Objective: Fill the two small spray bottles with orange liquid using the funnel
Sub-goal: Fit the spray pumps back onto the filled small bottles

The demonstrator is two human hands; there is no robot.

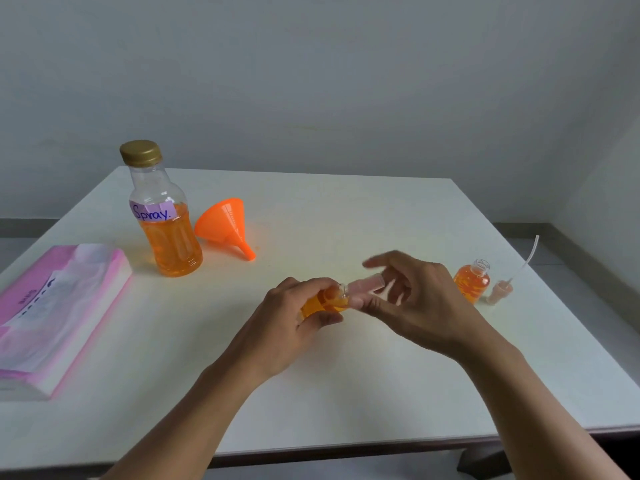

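Spray bottle (pixel 323 303), full of orange liquid, was tilted over the table (pixel 346 375), gripped by the left hand (pixel 294 318); right hand (pixel 412 299) pinched its pink spray cap (pixel 367 284) at the neck; second small bottle (pixel 471 282), further right, looked filled too, uncapped, sprayer (pixel 500 291) beside it; funnel (pixel 225 225) lay idle by the capped, half-full supply bottle (pixel 166 233); filling seemingly done, capping left.

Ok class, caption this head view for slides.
Left hand grips a filled spray bottle; right hand holds a pink cap at its neck.
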